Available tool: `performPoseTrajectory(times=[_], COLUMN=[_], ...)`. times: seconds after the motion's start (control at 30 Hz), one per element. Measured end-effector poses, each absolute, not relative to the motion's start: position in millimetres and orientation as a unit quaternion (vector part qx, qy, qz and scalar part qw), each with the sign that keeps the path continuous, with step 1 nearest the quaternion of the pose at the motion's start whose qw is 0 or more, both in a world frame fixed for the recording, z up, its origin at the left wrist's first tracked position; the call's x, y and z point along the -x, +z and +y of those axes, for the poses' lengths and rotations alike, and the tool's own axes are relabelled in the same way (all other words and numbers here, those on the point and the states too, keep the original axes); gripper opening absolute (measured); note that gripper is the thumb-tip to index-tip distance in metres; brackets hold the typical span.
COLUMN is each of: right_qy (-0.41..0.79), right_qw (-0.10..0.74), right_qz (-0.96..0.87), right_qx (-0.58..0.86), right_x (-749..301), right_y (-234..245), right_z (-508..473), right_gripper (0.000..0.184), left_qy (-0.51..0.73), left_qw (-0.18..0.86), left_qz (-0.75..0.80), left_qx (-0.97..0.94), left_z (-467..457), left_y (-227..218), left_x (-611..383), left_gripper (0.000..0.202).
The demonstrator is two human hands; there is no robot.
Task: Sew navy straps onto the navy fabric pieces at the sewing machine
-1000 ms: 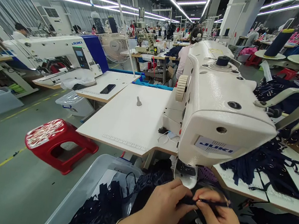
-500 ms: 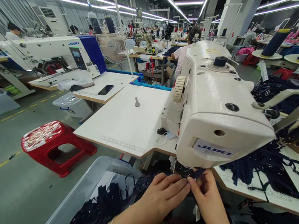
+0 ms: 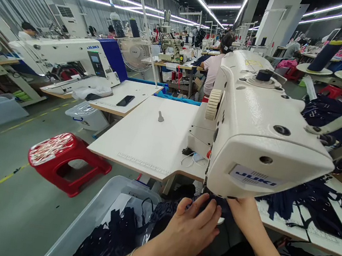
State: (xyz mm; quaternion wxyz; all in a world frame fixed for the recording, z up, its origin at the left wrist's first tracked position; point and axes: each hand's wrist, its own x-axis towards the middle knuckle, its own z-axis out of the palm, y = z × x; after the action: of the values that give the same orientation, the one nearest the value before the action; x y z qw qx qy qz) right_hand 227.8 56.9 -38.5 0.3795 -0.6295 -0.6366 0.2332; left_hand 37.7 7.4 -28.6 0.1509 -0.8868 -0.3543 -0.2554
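Note:
A white JUKI sewing machine point(image 3: 255, 133) stands on a white table point(image 3: 149, 137) in front of me. My left hand point(image 3: 191, 230) reaches under the machine's head, fingers stretched toward a dark navy strap piece point(image 3: 214, 201) at the needle area. My right hand point(image 3: 243, 214) is also under the head, its fingertips hidden by the machine body. Both hands touch the dark fabric there; the needle area itself is hidden. A thin bracelet sits on my left wrist.
A clear plastic bin point(image 3: 89, 223) with dark fabric pieces stands at my lower left. Navy straps point(image 3: 319, 201) pile on the table at right. A red stool point(image 3: 63, 160) stands on the floor. Other sewing machines point(image 3: 71, 59), a fan and seated workers fill the background.
Both hands have moved up and forward from my lap to beneath the machine head, carrying the dark strap with them. My right fingertips are now hidden.

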Motion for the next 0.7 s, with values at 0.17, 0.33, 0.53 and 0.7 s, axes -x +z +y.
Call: performPoseTrajectory(times=[0.17, 0.33, 0.53, 0.7], right_qy=[0.199, 0.182, 0.165, 0.164], right_qw=[0.391, 0.4, 0.419, 0.426], right_qz=[-0.647, -0.665, -0.668, -0.67], right_qx=[0.624, 0.604, 0.592, 0.586], right_x=[-228.4, -228.5, -227.4, -227.2], right_y=[-44.9, -44.5, -44.0, -48.8], right_z=[67.9, 76.7, 78.9, 76.5], right_gripper=[0.028, 0.023, 0.019, 0.022], left_qy=[-0.256, -0.253, -0.257, -0.258], left_qw=[0.154, 0.127, 0.121, 0.125], left_qz=[-0.369, -0.376, -0.383, -0.383], left_qx=[0.88, 0.882, 0.879, 0.878], left_z=[10.8, 11.5, 11.4, 11.9], left_y=[-25.5, -22.1, -22.1, -21.7], left_x=[-41.8, -43.8, -45.2, -45.7], left_gripper=[0.033, 0.036, 0.037, 0.036])
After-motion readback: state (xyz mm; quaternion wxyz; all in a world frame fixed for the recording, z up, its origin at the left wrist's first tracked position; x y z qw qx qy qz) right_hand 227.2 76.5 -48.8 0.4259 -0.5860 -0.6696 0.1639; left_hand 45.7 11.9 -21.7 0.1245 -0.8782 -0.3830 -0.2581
